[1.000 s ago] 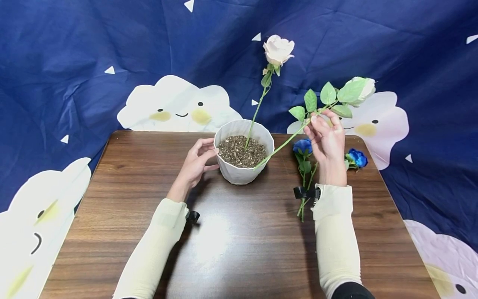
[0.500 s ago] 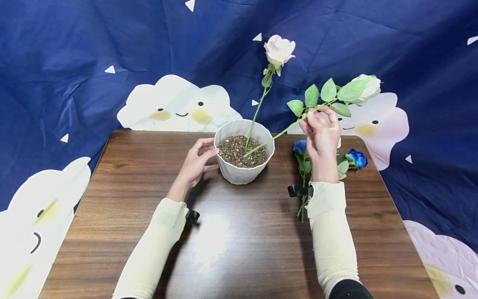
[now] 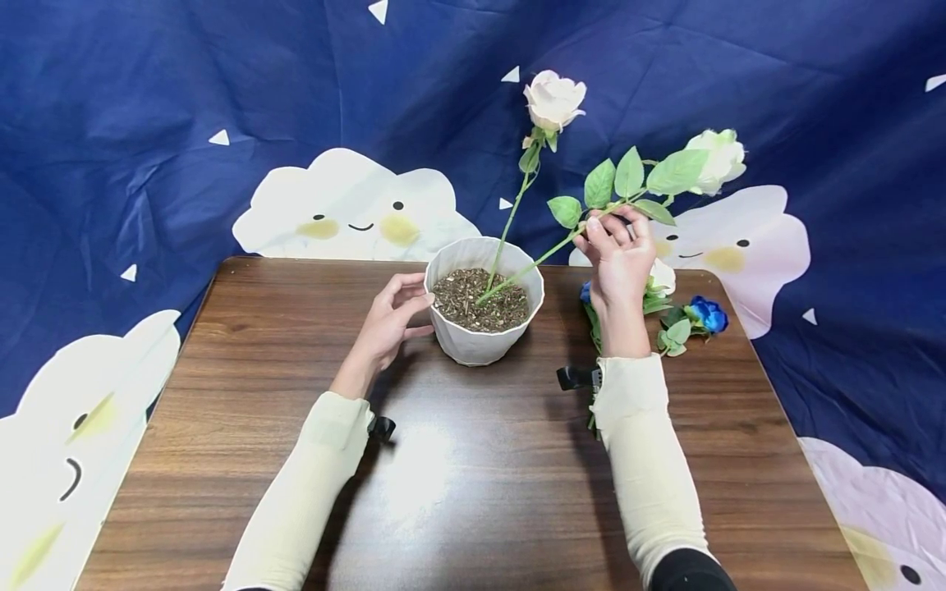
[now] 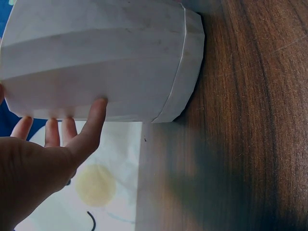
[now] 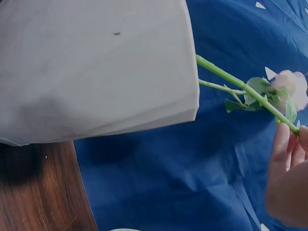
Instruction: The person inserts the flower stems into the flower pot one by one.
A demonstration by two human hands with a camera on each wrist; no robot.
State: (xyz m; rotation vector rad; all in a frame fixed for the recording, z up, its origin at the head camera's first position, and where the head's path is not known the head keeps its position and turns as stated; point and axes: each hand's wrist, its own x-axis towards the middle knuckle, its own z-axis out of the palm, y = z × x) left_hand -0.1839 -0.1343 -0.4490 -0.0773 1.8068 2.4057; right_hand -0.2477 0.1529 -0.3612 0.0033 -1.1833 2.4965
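Observation:
A pale, faceted flowerpot (image 3: 480, 349) filled with brown soil (image 3: 469, 302) stands near the table's far edge. My left hand (image 3: 384, 320) rests its spread fingers against the pot's left side, with one digit at the rim; the left wrist view shows fingertips touching the wall. My right hand (image 3: 619, 254) pinches the green stem of a white rose (image 3: 713, 160) just below its leaves. That stem slants left and down, its lower end at the soil. A pale pink rose (image 3: 554, 100) stands in the same pot, leaning slightly right.
Blue roses lie on the table at right, one blue bloom (image 3: 708, 314) in plain sight and another partly behind my right forearm. A white bloom (image 3: 663, 277) lies beside my right wrist. Behind the wooden table (image 3: 281, 345) hangs a dark blue cloth (image 3: 185, 82) with cloud shapes.
My right hand has moved left with the white rose, bringing its stem end from the pot's front right rim to the soil near the middle. The left hand stays at the pot.

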